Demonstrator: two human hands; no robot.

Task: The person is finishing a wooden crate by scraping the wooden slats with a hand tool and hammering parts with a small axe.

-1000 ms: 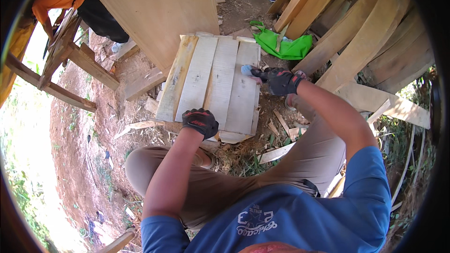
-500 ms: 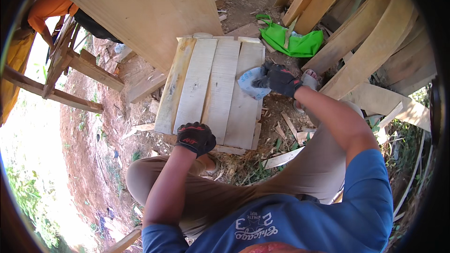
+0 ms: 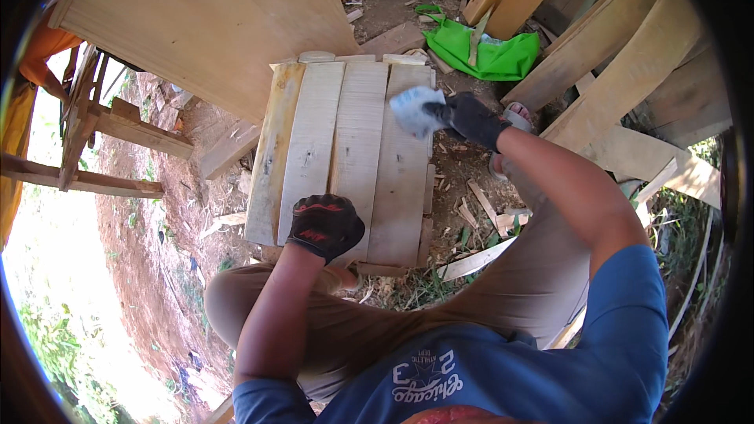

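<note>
A panel of pale wooden boards laid side by side stands in front of me. My right hand, in a black glove, is closed on a whitish sheet of sandpaper with blue print on its back. The sheet is blurred and sits over the far part of the rightmost board; whether it touches the wood I cannot tell. At the panel's near edge, my left hand, in a black and red glove, is curled into a fist. Its fingertips are hidden, along with anything they may hold.
A large plywood sheet leans behind the panel. Long planks stand at the right, near a bright green bag. Timber pieces lie at the left, and wood scraps litter the ground. An orange-clothed person is at the far left.
My right hand has moved the sandpaper toward the panel's far edge. My left fist sits farther right and farther in over the boards. The whole view has shifted slightly.
</note>
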